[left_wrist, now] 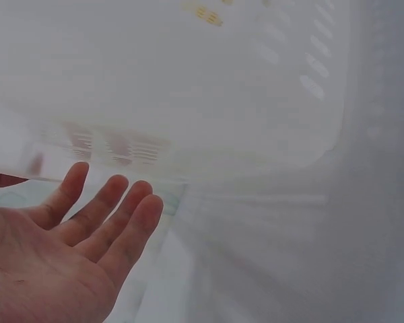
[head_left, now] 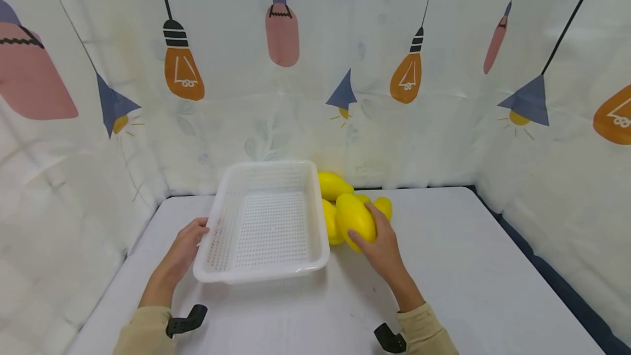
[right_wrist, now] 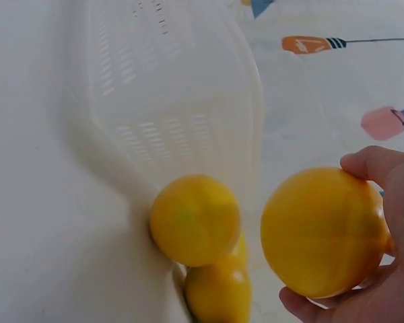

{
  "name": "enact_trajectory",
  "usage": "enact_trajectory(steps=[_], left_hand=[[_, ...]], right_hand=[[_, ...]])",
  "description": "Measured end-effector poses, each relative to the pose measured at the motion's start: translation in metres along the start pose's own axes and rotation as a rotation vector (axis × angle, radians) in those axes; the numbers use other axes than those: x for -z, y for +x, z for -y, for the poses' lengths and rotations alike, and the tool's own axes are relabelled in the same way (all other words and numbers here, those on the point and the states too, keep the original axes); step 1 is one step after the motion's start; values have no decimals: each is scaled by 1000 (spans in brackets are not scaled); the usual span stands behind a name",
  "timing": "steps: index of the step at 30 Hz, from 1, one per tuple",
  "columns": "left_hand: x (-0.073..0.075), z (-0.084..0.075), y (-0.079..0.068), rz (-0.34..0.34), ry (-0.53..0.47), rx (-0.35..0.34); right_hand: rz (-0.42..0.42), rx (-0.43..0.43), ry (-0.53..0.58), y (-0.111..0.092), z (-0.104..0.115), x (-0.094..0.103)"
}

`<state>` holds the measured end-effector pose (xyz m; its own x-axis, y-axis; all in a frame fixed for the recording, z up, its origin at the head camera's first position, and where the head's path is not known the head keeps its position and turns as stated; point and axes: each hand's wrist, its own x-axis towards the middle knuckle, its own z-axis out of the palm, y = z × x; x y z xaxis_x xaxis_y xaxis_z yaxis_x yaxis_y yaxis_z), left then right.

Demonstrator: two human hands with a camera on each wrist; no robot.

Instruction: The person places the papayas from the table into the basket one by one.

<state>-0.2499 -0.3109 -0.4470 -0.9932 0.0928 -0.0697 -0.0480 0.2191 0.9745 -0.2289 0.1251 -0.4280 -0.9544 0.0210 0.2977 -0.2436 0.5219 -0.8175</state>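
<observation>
A white plastic basket (head_left: 276, 229) with a perforated floor and sides stands at the table's middle left, its inside bare. My left hand (head_left: 187, 245) grips its left rim; in the left wrist view, the fingers of that left hand (left_wrist: 87, 249) lie extended against the basket's outer side (left_wrist: 175, 87). With thumb and fingers my right hand (head_left: 382, 242) holds a large, smooth yellow oval fruit (head_left: 355, 218), right of the basket. Several similar yellow fruits (head_left: 334, 185) lie behind and beside it, partly hidden. The right wrist view shows the held fruit (right_wrist: 323, 232) apart from a lower one (right_wrist: 195, 221).
A white-covered table (head_left: 473, 256) spreads out to the right and in front. Behind and at the sides hangs a pale curtain (head_left: 305, 125) printed with lamps and bulbs. Dark edging (head_left: 542, 267) runs along the table's right side.
</observation>
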Motion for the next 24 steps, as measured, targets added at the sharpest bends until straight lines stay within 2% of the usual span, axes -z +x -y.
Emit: enact_trajectory(steps=[10, 18, 24], left_hand=[[4, 8, 2, 12, -70, -31], [3, 4, 3, 18, -55, -41], [2, 7, 5, 24, -71, -61]], right_hand=[[3, -12, -8, -1, 7, -2], [9, -25, -2, -1, 11, 0], [11, -28, 8, -1, 16, 1]])
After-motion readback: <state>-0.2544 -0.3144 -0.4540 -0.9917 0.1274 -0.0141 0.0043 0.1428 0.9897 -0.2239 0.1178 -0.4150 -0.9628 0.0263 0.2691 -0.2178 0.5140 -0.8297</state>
